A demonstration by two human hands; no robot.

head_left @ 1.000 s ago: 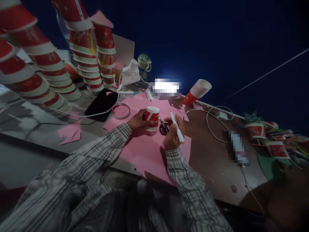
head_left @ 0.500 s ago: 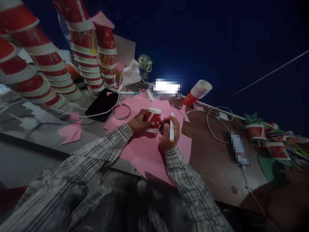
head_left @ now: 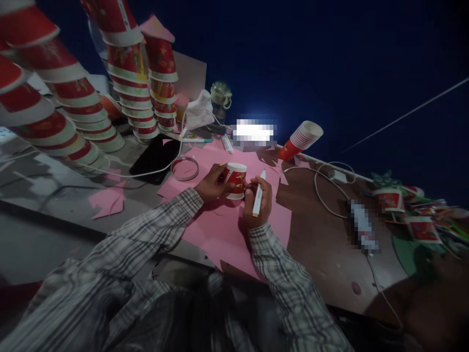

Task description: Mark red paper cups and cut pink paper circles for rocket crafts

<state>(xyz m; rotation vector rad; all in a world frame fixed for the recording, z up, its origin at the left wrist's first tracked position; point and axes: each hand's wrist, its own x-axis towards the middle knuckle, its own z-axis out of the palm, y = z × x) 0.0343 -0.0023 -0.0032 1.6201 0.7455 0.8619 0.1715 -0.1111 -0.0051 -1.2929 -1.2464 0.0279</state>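
Note:
My left hand (head_left: pixel 213 185) is wrapped round a red paper cup (head_left: pixel 236 181) with a white rim and gold print, from its left side. The cup stands upright over the pink paper sheets (head_left: pixel 227 220). My right hand (head_left: pixel 258 200) is closed around a white marker (head_left: pixel 259 195), which tilts with its orange end toward me. The fingertips of that hand are at the cup's right side; whether they touch it, I cannot tell.
Tall stacks of red cups (head_left: pixel 134 93) rise at the left. A dark tablet (head_left: pixel 156 159), a ring of tape (head_left: pixel 185 168) and a glue stick (head_left: pixel 227 144) lie behind the paper. Nested cups (head_left: pixel 300 140) lean at the back right. A white cable (head_left: pixel 322 200) crosses the right side.
The cup has turned slightly in my left hand and shifted right, showing more gold print. The marker in my right hand now leans more to the right.

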